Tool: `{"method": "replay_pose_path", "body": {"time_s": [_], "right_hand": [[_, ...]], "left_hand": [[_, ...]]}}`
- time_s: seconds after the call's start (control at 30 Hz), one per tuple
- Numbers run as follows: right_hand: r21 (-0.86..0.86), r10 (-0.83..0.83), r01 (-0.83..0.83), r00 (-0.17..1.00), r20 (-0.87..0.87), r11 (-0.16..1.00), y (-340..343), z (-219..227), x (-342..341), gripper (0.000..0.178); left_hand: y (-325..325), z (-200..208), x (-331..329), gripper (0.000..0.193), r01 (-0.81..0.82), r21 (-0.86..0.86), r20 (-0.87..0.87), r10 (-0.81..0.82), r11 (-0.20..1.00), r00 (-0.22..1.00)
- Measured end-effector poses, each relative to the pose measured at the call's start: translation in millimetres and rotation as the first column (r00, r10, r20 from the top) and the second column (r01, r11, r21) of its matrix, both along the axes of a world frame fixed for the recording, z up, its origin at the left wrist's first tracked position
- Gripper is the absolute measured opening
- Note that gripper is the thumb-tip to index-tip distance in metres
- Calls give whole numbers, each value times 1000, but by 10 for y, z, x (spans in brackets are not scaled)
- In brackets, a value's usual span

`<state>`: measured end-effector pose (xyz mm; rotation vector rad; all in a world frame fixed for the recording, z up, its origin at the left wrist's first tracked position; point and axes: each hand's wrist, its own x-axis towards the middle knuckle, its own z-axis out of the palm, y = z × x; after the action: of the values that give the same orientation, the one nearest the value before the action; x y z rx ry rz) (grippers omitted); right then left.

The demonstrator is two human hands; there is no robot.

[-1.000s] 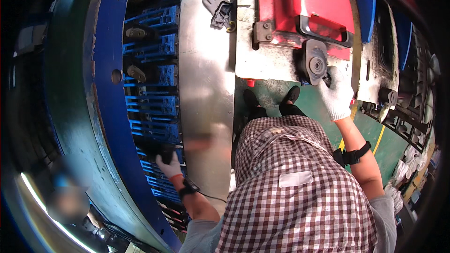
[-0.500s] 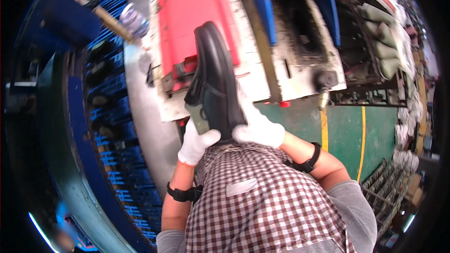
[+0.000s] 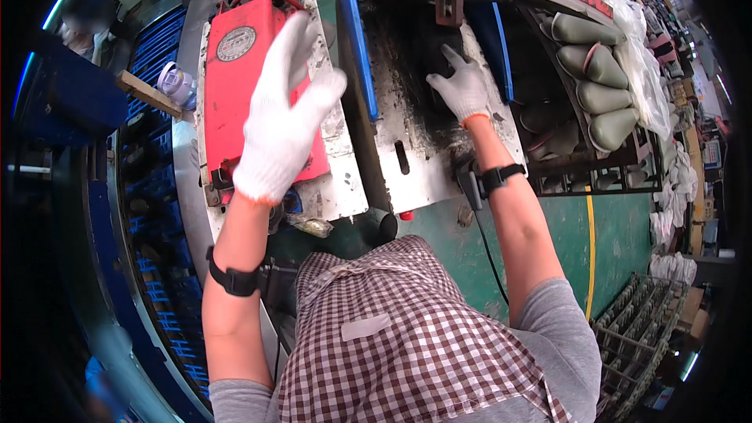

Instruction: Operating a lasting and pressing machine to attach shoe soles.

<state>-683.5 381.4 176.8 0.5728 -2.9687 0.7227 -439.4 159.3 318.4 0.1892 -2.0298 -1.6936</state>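
Observation:
My left hand [image 3: 278,121], in a white knit glove, is raised over the red machine cover [image 3: 223,113]. Its fingers point away from me, the thumb stands apart, and nothing is in it. Reaching forward to the right, my right hand [image 3: 462,88], also gloved, hovers at or touches the blackened recess of a pale metal machine bed [image 3: 427,176]. Thumb and forefinger are spread there. What lies in the dark under those fingers cannot be made out, and the black shoe is not clearly visible.
Blue upright panels [image 3: 357,39] flank the machine bed. To the right, a rack holds several grey-green shoe lasts [image 3: 611,102]. A clear jar [image 3: 176,84] stands left of the red cover, beside blue racking [image 3: 160,298]. A wire rack [image 3: 638,337] stands at lower right.
Half a second ago both hands held a black shoe in front of me. Both have let go of it; the left moved up and left, the right forward to the machine bed. My view shifted right.

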Motion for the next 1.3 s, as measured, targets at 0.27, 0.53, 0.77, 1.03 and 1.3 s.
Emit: {"method": "replay_pose_path", "body": {"time_s": [0.27, 0.53, 0.77, 1.03, 1.3], "right_hand": [[274, 8, -2, 1000, -23, 962, 63, -446, -161, 79], [246, 20, -38, 997, 75, 969, 85, -431, -262, 78], [-573, -87, 104, 995, 57, 813, 955, -355, 276, 50], [-676, -181, 644, 758, 626, 359, 2098, -1287, 1806, 16], [-515, 437, 792, 356, 826, 328, 1745, -601, 2176, 49]], "left_hand": [[813, 789, -1122, 50, -354, 93, -314, 365, 931, 876], [342, 1544, -2061, 67, 582, -467, 7, -656, 666, 755], [418, 1558, -1720, 63, 421, -746, 56, -581, 516, 812], [1310, -137, -1556, 49, -194, -759, -409, -222, 622, 885], [1533, -1682, -1264, 57, -254, -773, -500, -313, 581, 807]]}}
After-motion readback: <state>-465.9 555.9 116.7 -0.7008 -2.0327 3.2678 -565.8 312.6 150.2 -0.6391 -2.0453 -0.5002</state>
